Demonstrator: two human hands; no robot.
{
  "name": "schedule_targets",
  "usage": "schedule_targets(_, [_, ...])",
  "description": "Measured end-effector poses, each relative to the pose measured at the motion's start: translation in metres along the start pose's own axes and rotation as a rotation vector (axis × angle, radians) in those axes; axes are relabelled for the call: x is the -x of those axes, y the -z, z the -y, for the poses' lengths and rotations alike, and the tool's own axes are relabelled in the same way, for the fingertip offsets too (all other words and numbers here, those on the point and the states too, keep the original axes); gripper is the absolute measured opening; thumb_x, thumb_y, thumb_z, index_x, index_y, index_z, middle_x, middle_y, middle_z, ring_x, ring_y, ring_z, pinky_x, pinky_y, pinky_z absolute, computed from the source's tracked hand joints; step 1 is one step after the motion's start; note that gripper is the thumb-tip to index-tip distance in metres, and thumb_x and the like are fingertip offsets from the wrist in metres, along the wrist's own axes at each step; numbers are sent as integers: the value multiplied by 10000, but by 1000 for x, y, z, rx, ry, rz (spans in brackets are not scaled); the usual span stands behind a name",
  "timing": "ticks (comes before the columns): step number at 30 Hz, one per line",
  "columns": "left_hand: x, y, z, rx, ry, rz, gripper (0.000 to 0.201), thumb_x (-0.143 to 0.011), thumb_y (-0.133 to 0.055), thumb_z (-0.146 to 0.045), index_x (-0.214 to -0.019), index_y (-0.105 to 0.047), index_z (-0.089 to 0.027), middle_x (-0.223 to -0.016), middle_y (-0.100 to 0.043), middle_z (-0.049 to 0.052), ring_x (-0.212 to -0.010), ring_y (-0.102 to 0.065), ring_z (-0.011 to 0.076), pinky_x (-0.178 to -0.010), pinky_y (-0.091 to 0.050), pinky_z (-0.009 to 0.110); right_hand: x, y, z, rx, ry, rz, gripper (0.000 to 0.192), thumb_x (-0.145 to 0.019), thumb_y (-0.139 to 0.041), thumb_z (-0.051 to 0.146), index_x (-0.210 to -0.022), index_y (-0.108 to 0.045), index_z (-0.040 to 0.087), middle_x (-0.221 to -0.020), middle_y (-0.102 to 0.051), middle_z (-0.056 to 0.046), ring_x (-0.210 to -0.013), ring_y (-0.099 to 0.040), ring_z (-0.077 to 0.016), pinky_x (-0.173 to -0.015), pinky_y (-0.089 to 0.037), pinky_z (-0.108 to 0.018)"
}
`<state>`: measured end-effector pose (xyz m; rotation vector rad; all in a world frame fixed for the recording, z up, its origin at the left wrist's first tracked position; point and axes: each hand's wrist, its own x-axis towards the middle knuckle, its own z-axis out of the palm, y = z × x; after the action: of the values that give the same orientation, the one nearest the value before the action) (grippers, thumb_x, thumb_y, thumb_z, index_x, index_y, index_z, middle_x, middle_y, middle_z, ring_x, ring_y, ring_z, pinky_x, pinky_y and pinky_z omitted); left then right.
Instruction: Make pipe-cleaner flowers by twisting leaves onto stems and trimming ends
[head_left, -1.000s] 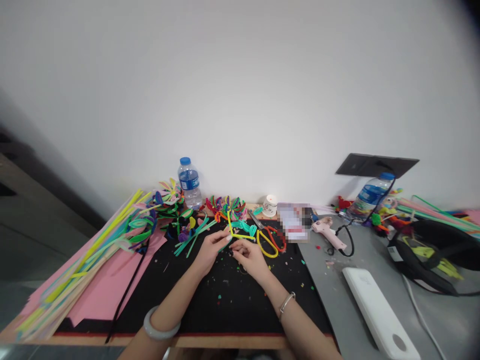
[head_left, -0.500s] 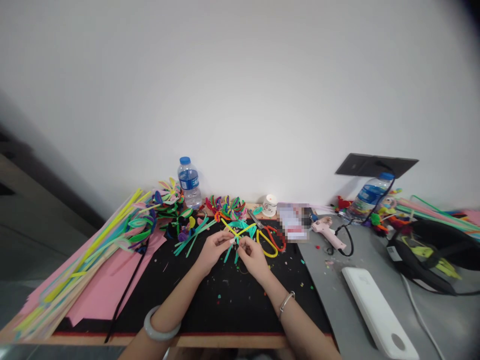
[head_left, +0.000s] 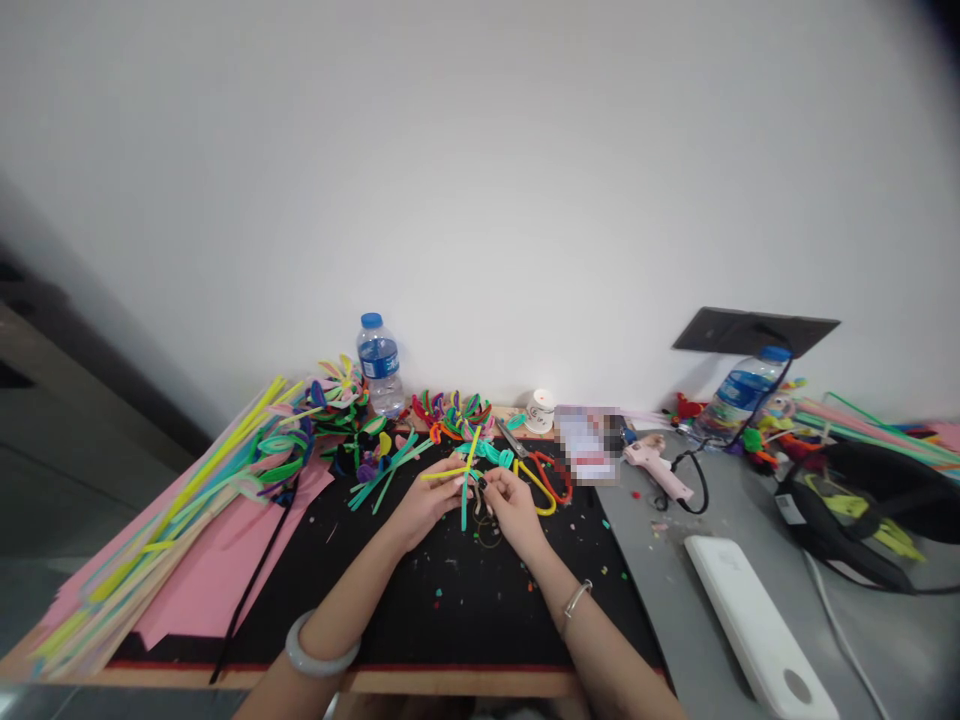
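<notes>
Yellow and teal pipe cleaners (head_left: 472, 452) cross between my hands, over the black mat (head_left: 450, 620). My left hand (head_left: 429, 500) is closed, its thumb and fingers pinching them near the crossing. From the other side, my right hand (head_left: 512, 505) pinches close to the same crossing, its fingertips almost meeting those of the left. One yellow end sticks up and another points left across my left fingers; a teal end hangs down. Just behind lie teal pipe-cleaner loops (head_left: 495, 456). Scissors (head_left: 538, 492) with yellow and red-orange handles lie right of my right hand.
A water bottle (head_left: 379, 365) and a paper cup (head_left: 540, 410) stand by the wall. Long pipe cleaners (head_left: 161, 520) lie on pink paper (head_left: 217, 570) at left. On the right are a pink glue gun (head_left: 660, 470), a white power bank (head_left: 754, 625) and a black headset strap (head_left: 840, 545).
The crossed pipe cleaners have been turned in my fingers: the yellow ends now point up and left instead of forming a V. Both hands stay nearly in place.
</notes>
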<state>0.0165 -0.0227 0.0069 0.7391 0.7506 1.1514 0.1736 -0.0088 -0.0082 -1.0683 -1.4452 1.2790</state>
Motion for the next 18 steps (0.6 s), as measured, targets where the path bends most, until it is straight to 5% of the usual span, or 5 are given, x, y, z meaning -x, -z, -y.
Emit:
schedule_targets(10, [-4, 12, 2, 149, 124, 43, 200, -746, -655, -287, -898, -641, -158, -861, -657, 68, -788, -625, 179, -733, -477, 314, 1, 0, 5, 12, -2, 51, 131, -748, -515, 289, -707, -552, 170, -460, -409, 72, -413, -346, -75, -429, -257, -207])
schedule_targets(18, [-2, 9, 4, -34, 118, -30, 233, -700, -707, -341, -778, -618, -141, -694, -612, 16, -653, -588, 120, -647, -469, 256, 1, 0, 0, 39, 7, 63, 111, -742, -536, 266, -718, -587, 171, -472, -460, 58, -417, -382, -82, -429, -288, -205])
